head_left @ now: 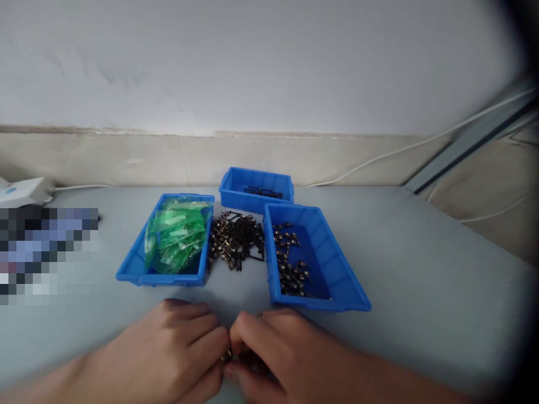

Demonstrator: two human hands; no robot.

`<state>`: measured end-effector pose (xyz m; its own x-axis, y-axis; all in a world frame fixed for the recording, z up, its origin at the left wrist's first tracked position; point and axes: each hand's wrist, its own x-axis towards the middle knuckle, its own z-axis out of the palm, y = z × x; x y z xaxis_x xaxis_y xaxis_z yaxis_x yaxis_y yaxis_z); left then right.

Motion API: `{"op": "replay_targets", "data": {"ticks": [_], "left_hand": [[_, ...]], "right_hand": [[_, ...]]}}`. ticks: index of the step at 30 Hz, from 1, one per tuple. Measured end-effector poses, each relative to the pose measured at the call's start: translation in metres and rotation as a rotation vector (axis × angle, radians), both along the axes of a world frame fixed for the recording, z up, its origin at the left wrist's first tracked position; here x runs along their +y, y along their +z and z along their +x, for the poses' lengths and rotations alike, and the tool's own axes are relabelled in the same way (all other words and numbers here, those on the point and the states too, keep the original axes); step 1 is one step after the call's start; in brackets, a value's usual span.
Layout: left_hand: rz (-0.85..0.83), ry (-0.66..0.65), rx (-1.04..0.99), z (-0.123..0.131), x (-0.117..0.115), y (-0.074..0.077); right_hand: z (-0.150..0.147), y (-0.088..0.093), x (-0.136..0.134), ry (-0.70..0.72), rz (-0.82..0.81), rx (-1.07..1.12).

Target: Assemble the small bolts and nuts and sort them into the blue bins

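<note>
My left hand (181, 350) and my right hand (273, 350) meet at the bottom middle, fingertips nearly touching. Between them a small metal part (227, 355) shows, pinched by my left fingers with my right thumb against it. The fingers of my right hand are curled; what else they hold is hidden. Just beyond the hands lies a loose pile of dark screws and metal pieces (238, 238). To its right, a blue bin (341, 264) holds small metal parts. To its left, another blue bin (130, 269) holds green plastic bags (179, 235).
A third blue bin (256, 200) with dark screws stands behind the pile. A white power strip (27, 192) and a blurred-out object (46, 241) are at the left. White cables run along the wall, beside a metal bar (463, 146) at right.
</note>
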<state>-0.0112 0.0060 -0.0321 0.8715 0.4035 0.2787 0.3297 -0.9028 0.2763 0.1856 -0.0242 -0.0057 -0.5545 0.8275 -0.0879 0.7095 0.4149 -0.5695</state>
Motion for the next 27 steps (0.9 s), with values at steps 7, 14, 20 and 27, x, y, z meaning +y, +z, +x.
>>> {"op": "replay_targets", "data": {"ticks": [7,14,20,27], "left_hand": [[0.005,0.011,-0.015,-0.0004,0.0002,-0.0002],[0.004,0.003,-0.012,-0.0003,-0.0016,-0.0001],[0.004,0.006,-0.013,0.0000,-0.0004,0.0005],[0.003,0.002,-0.011,0.0004,-0.0005,0.0002]], "right_hand": [[-0.0003,-0.0014,0.0051,0.016,0.002,0.019],[-0.0009,0.0006,0.0047,0.002,0.006,-0.012],[0.0002,0.0013,0.0003,0.008,-0.006,-0.010],[-0.0001,0.0017,0.0020,0.017,0.006,-0.009]]}}
